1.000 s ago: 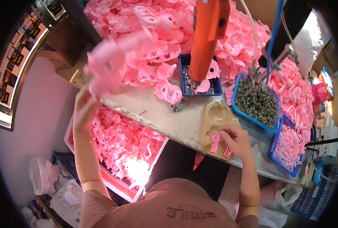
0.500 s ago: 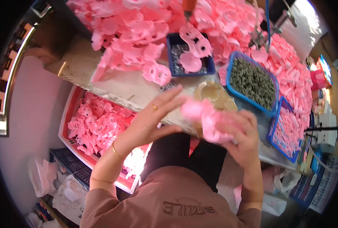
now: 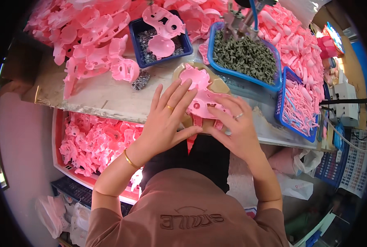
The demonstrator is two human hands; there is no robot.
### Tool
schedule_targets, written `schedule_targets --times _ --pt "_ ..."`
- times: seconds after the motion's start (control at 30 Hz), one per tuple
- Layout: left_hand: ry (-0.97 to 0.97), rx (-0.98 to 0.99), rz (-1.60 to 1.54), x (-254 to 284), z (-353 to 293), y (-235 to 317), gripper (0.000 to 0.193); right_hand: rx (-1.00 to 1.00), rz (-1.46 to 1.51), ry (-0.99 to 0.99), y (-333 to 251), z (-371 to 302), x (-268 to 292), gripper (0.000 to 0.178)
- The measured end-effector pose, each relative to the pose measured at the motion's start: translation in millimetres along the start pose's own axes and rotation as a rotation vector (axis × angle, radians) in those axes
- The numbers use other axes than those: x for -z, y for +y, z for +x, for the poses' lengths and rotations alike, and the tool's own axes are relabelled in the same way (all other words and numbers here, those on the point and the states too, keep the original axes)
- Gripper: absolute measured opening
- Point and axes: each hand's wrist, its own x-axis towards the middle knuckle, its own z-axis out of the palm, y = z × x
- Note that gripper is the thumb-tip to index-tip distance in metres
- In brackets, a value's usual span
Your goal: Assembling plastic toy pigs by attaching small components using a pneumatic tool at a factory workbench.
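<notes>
A pink molded plastic shell (image 3: 200, 99), with a round cup at its far end and holes along it, lies in a tan fixture (image 3: 219, 85) at the table's front edge. Beside it, my left hand (image 3: 169, 110) is open, fingers stretched out with their tips at the shell's left edge. My right hand (image 3: 236, 123) rests its spread fingers on the shell's right side, with the thumb by the near edge. Both hands cover part of the shell and fixture.
Pink shells (image 3: 88, 37) are heaped behind. A dark blue tray (image 3: 149, 62) holds small screws under shells. To the right stand a blue bin (image 3: 249, 77) of dark green pieces and a blue basket (image 3: 292, 123) of pink strips. A red crate (image 3: 62, 158) of pink parts sits below left.
The pink shell, held up in my right hand before, now lies in the fixture. My right hand has loosened into spread fingers on it. The view has shifted.
</notes>
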Motion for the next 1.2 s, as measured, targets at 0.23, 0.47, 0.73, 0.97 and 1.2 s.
schedule_targets --times 0.23,0.47,0.73,0.97,1.2 --pt "-0.067 0.03 0.079 -16.3 17.2 4.2 0.083 -0.237 0.16 0.027 27.5 -8.3 9.8 0.054" --pt "-0.086 -0.016 0.085 -25.1 28.2 9.2 0.071 -0.181 0.021 0.014 26.4 -9.0 11.9 0.057" --pt "-0.095 -0.035 0.123 -24.6 34.8 13.4 0.062 -0.186 -0.034 0.017 29.6 -9.0 3.5 0.051" --pt "-0.118 0.0 0.182 -22.9 34.6 17.1 0.058 -0.107 0.233 0.097 83.7 15.2 16.6 0.033" --pt "-0.126 0.01 0.161 -27.0 34.8 20.1 0.062 -0.417 -0.234 0.251 147.9 71.6 12.9 0.021"
